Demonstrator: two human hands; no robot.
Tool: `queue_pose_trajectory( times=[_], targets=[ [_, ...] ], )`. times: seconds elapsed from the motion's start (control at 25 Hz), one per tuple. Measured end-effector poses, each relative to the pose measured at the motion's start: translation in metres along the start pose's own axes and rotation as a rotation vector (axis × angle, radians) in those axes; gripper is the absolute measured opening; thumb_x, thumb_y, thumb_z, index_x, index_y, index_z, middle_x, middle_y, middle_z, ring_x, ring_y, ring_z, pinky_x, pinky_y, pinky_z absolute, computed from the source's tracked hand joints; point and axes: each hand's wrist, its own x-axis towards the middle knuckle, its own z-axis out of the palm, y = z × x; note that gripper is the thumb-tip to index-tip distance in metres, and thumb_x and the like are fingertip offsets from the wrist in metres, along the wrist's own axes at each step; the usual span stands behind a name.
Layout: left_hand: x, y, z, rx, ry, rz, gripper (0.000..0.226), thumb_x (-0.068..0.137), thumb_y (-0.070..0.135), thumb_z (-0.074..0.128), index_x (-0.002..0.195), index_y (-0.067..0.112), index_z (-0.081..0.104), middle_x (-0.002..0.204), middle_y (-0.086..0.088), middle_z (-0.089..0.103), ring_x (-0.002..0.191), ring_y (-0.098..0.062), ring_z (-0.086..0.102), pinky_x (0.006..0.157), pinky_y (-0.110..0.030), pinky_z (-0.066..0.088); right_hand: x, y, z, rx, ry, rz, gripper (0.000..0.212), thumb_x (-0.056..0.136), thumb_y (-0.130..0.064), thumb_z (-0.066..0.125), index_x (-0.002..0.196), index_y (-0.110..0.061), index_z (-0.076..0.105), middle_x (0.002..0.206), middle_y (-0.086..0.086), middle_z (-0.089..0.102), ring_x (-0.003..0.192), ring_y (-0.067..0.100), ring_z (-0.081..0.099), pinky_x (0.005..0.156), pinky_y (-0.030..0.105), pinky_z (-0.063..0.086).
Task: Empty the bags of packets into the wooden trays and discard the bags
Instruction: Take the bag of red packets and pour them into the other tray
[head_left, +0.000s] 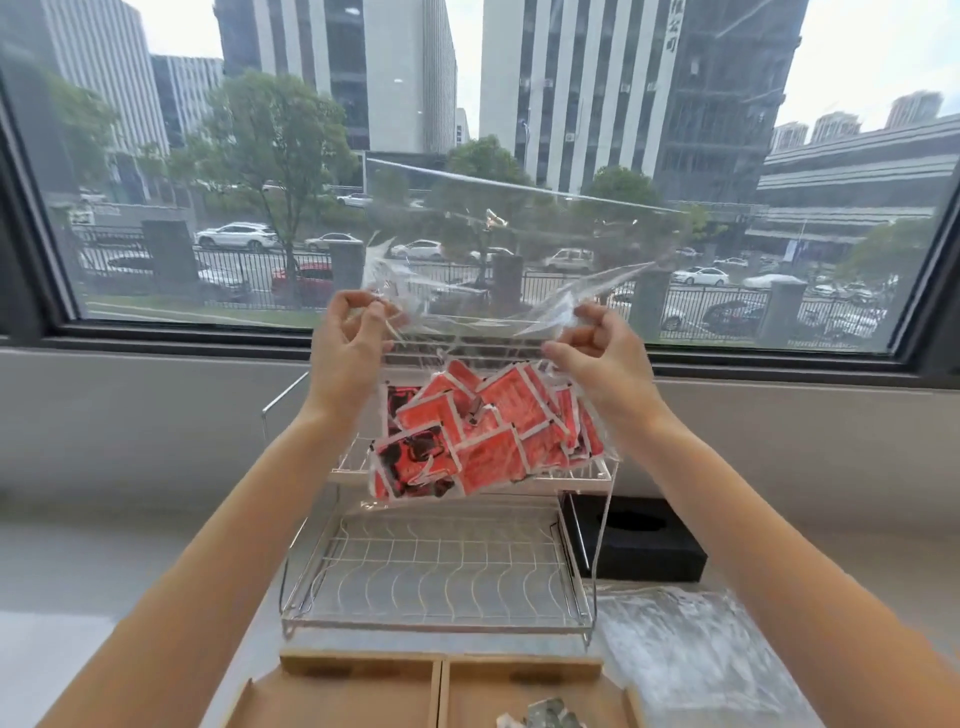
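Note:
I hold a clear plastic bag (483, 291) up in front of the window, its lower part full of red packets (483, 436). My left hand (348, 343) pinches the bag's left side near the top. My right hand (597, 348) pinches its right side, and the film is stretched between them. Two wooden trays sit side by side at the bottom edge: the left tray (337, 696) looks bare, the right tray (524, 691) holds a few silvery packets (545, 717).
A two-tier wire rack (436, 571) stands on the counter behind the trays, under the bag. A black box (639, 540) sits to its right. Clear plastic bags (685, 644) lie at the right of the trays. The window sill runs behind.

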Motion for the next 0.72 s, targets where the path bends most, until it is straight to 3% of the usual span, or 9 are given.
queue_pose_trajectory(
  times=[0.12, 0.2, 0.28, 0.4, 0.48, 0.6, 0.72],
  targets=[
    [-0.048, -0.012, -0.026, -0.088, 0.015, -0.076, 0.009, 0.094, 0.017, 0.039, 0.089, 0.02, 0.047, 0.093, 0.005, 0.065, 0.075, 0.002, 0.066, 0.075, -0.018, 0.051, -0.058, 0.016, 0.01, 0.031, -0.05, 0.075, 0.039, 0.077, -0.012, 0.068, 0.108, -0.022, 0.046, 0.078, -0.003, 0.052, 0.075, 0.01, 0.054, 0.061, 0.011, 0.049],
    [-0.085, -0.028, -0.044, -0.112, 0.008, -0.122, 0.016, 0.094, 0.014, 0.038, 0.083, 0.023, 0.046, 0.093, 0.005, 0.067, 0.074, 0.002, 0.067, 0.071, -0.016, 0.05, -0.099, 0.036, 0.017, 0.029, -0.088, 0.144, 0.037, 0.076, -0.013, 0.07, 0.104, -0.022, 0.047, 0.076, -0.002, 0.055, 0.074, 0.011, 0.057, 0.064, 0.015, 0.05],
    [-0.122, -0.05, -0.063, -0.1, -0.01, -0.197, 0.019, 0.093, 0.01, 0.039, 0.083, 0.024, 0.047, 0.092, 0.003, 0.068, 0.078, -0.003, 0.068, 0.07, -0.017, 0.05, -0.139, 0.059, 0.024, -0.034, -0.121, 0.213, 0.03, 0.074, -0.014, 0.072, 0.094, -0.019, 0.05, 0.073, -0.002, 0.057, 0.07, 0.01, 0.058, 0.065, 0.018, 0.049],
    [-0.168, -0.085, -0.089, -0.085, 0.009, -0.364, 0.026, 0.088, 0.002, 0.043, 0.091, 0.026, 0.05, 0.092, -0.003, 0.066, 0.085, -0.015, 0.066, 0.072, -0.024, 0.05, -0.188, 0.089, 0.034, -0.075, -0.131, 0.341, 0.023, 0.072, -0.013, 0.073, 0.078, -0.012, 0.051, 0.067, -0.003, 0.057, 0.058, 0.0, 0.055, 0.057, 0.011, 0.045],
    [-0.192, -0.103, -0.099, -0.067, -0.026, -0.473, 0.031, 0.086, 0.001, 0.047, 0.102, 0.027, 0.05, 0.089, -0.001, 0.064, 0.084, -0.012, 0.064, 0.077, -0.026, 0.05, -0.212, 0.105, 0.039, -0.132, -0.133, 0.437, 0.021, 0.073, -0.013, 0.073, 0.078, -0.007, 0.053, 0.067, -0.002, 0.056, 0.059, 0.001, 0.055, 0.052, 0.006, 0.042],
    [-0.208, -0.116, -0.108, -0.028, -0.084, -0.517, 0.028, 0.086, 0.012, 0.052, 0.108, 0.03, 0.051, 0.088, 0.003, 0.062, 0.084, -0.006, 0.064, 0.08, -0.024, 0.044, -0.23, 0.122, 0.045, -0.17, -0.135, 0.509, 0.016, 0.076, -0.017, 0.07, 0.077, -0.011, 0.055, 0.072, 0.001, 0.058, 0.069, 0.013, 0.054, 0.054, 0.01, 0.043],
    [-0.2, -0.116, -0.114, -0.028, -0.081, -0.486, 0.018, 0.077, 0.031, 0.055, 0.094, 0.031, 0.059, 0.087, 0.005, 0.063, 0.08, -0.004, 0.064, 0.075, -0.022, 0.045, -0.229, 0.125, 0.046, -0.24, -0.172, 0.521, 0.009, 0.083, -0.024, 0.061, 0.08, -0.019, 0.054, 0.08, -0.004, 0.06, 0.074, 0.007, 0.055, 0.06, 0.01, 0.043]
  ],
)
